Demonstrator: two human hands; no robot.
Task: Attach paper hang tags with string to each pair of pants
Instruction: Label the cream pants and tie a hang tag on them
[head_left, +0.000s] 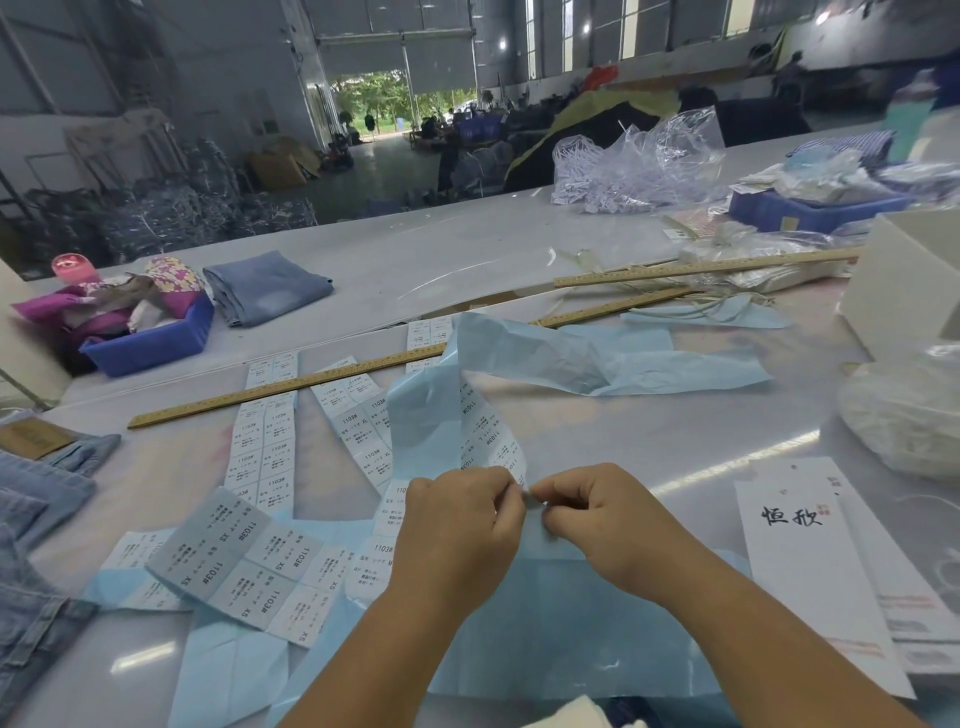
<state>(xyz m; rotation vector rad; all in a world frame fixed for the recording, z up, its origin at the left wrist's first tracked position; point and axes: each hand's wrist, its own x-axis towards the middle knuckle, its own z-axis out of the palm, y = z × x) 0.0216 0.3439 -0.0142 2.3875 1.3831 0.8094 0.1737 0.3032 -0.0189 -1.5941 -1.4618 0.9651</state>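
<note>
Daylight is pouring through a tall open doorway (395, 104) at the far end of a large hall, with green trees (374, 98) showing outside. Grey walls (218, 57) are rising to high windows (644, 26) on the right, and the concrete floor (384, 166) is shining. A long white table (415, 249) is stretching across the foreground.

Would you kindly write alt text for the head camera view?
Both hands, left hand and right hand, pinch the end of a sticker strip on blue backing. More label strips, wooden rulers and white hang tags lie on the table.
</note>
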